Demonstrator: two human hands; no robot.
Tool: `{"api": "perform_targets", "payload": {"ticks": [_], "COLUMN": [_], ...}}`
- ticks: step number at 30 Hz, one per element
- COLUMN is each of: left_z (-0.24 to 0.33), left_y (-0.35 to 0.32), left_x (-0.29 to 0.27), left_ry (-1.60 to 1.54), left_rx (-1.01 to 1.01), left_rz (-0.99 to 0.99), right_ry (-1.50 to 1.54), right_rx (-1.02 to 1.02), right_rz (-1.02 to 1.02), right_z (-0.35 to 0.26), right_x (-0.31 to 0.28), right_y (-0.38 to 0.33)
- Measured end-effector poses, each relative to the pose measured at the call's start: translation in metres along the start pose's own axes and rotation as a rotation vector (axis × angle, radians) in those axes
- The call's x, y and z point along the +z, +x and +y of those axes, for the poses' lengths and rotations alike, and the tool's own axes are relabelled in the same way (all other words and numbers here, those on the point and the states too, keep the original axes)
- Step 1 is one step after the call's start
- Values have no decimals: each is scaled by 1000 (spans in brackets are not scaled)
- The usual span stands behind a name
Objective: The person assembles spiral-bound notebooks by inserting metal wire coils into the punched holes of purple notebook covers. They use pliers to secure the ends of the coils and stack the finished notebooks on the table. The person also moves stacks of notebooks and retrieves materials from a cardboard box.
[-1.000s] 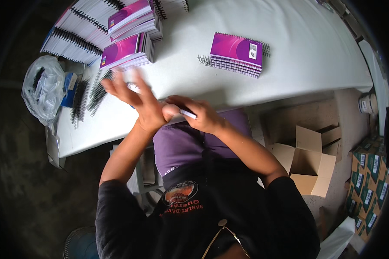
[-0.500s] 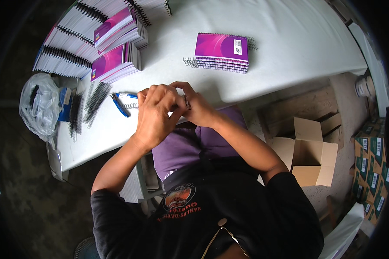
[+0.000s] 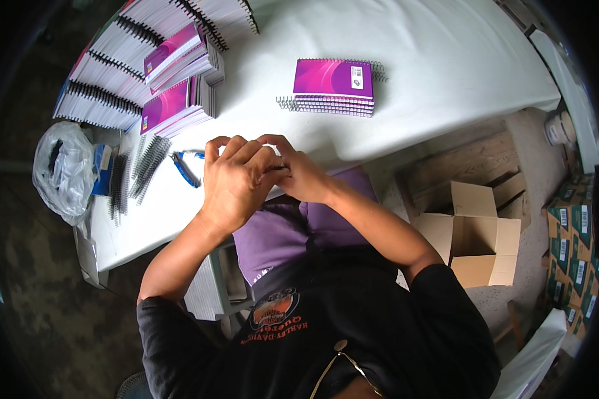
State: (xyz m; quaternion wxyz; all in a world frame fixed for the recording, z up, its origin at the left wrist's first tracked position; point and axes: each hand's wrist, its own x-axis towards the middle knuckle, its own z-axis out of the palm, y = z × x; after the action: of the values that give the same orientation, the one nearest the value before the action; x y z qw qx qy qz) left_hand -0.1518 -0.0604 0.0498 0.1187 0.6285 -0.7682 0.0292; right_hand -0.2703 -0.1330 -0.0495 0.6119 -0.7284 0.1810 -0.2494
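Observation:
My left hand (image 3: 235, 178) and my right hand (image 3: 305, 178) meet above the table's front edge. Both have curled, closed fingers, pinching at one small dark thing between them; the fingers hide most of it, so its kind cannot be told. Just left of my left hand lie blue-handled pliers (image 3: 186, 171), partly covered by that hand. Loose metal spiral coils (image 3: 151, 165) sit beside the pliers. Farther off, a stack of purple spiral notebooks (image 3: 326, 83) rests on the white tablecloth, with coil ends sticking out on both sides.
Two piles of purple-covered pads (image 3: 168, 106) stand at the far left, against rows of black-spiral-bound books (image 3: 103, 96). A clear plastic bag (image 3: 63, 169) and a blue box (image 3: 102, 169) sit at the left edge. On the right, an open cardboard box (image 3: 474, 236) is on the floor.
My hands have shifted slightly left and down, still together. The coil piece that showed between the pliers and my left hand is out of sight now. The view has shifted a little.

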Motion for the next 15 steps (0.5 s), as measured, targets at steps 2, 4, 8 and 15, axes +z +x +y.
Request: {"api": "perform_targets", "payload": {"ticks": [2, 4, 8, 15], "left_z": [4, 4, -17, -32], "left_y": [10, 34, 84, 97], "left_x": [-4, -14, -5, 109], "left_ry": [37, 49, -140, -403], "left_rx": [0, 34, 113, -28], "left_rz": [102, 319, 452, 641], "right_ry": [-5, -24, -328, -367], "right_rx": [-115, -411, -680, -147], "right_rz": [82, 264, 476, 543], "right_z": [-3, -10, -43, 23], "right_x": [-6, -23, -117, -140], "right_y": [-2, -5, 8, -20]}}
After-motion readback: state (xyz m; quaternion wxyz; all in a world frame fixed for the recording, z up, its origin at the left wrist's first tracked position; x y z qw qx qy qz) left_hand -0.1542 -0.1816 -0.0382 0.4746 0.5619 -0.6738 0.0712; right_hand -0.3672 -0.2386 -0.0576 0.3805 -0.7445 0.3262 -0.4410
